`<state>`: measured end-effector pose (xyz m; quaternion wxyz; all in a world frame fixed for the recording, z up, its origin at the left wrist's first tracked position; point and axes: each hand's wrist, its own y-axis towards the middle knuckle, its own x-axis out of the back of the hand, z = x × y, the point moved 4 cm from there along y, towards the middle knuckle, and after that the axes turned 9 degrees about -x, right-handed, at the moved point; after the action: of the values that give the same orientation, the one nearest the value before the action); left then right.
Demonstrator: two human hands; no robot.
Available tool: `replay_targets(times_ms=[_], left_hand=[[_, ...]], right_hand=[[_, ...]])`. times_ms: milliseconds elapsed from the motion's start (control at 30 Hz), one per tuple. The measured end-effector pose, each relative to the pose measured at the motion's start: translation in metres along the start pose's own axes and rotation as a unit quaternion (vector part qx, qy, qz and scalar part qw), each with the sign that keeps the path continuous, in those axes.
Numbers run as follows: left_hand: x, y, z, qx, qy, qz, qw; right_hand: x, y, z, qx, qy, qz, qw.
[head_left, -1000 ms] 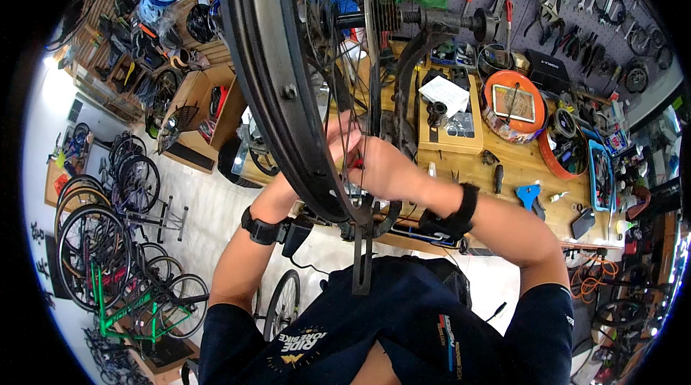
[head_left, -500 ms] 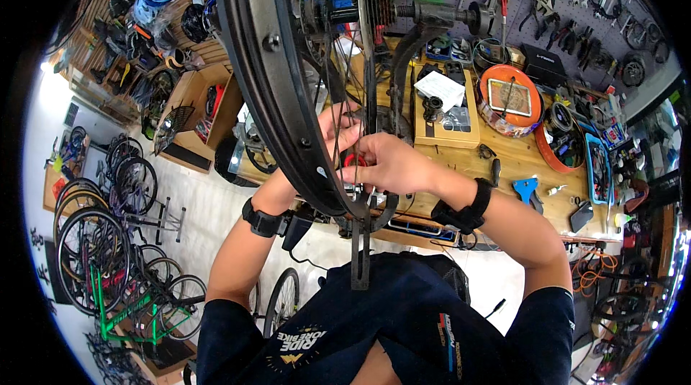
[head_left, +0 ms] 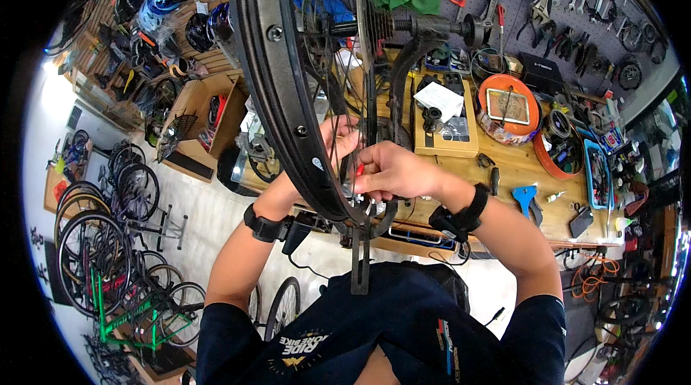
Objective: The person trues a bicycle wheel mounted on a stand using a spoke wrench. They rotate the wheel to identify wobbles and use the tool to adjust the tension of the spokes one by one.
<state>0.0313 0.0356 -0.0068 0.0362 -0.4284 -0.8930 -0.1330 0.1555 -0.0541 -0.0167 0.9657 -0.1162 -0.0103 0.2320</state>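
A bare black bicycle rim (head_left: 277, 86), laced with thin spokes, stands upright before me in a truing stand (head_left: 403, 72). My right hand (head_left: 394, 171) is closed on a small red spoke wrench (head_left: 360, 169) at the spokes, just inside the rim's near end. Thumb and fingers cover most of the wrench. On the rim's other side, my left hand (head_left: 341, 139) reaches in among the spokes with bent fingers that seem to pinch a spoke. The rim hides part of this hand. The hub's sprockets (head_left: 381, 21) show near the top.
A wooden bench (head_left: 461, 169) lies behind the wheel. On it are a cardboard parts box (head_left: 450, 142), a round orange tin (head_left: 509, 97), a red bowl (head_left: 558, 155) and a blue-handled tool (head_left: 525, 196). Tools hang on the pegboard; bicycles (head_left: 93, 255) stand at left.
The wheel has turned slightly, its rim holes and sticker shifting up and away. The red wrench has rotated in my right fingers and shows narrower. Both hands stay at the spokes.
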Motion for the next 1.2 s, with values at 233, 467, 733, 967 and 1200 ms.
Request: replay_targets(times_ms=[233,467,733,967,1200], left_hand=[[0.002,0.003,0.002,0.028,-0.04,-0.005,0.999],[0.004,0.01,0.009,0.008,-0.011,0.007,1.0],[0.002,0.008,0.007,0.039,0.014,-0.018,0.999],[0.008,0.013,0.012,0.0,0.05,0.007,0.999],[0.008,0.013,0.024,-0.02,0.133,0.008,0.991]], right_hand=[[-0.018,-0.017,0.036,-0.01,-0.316,-0.281,0.906],[-0.01,-0.012,0.029,0.019,-0.338,-0.331,0.88],[-0.004,-0.008,0.023,0.03,-0.262,-0.321,0.91],[0.0,-0.009,0.015,0.117,-0.157,-0.282,0.939],[0.038,-0.017,0.005,0.037,-0.036,-0.313,0.948]])
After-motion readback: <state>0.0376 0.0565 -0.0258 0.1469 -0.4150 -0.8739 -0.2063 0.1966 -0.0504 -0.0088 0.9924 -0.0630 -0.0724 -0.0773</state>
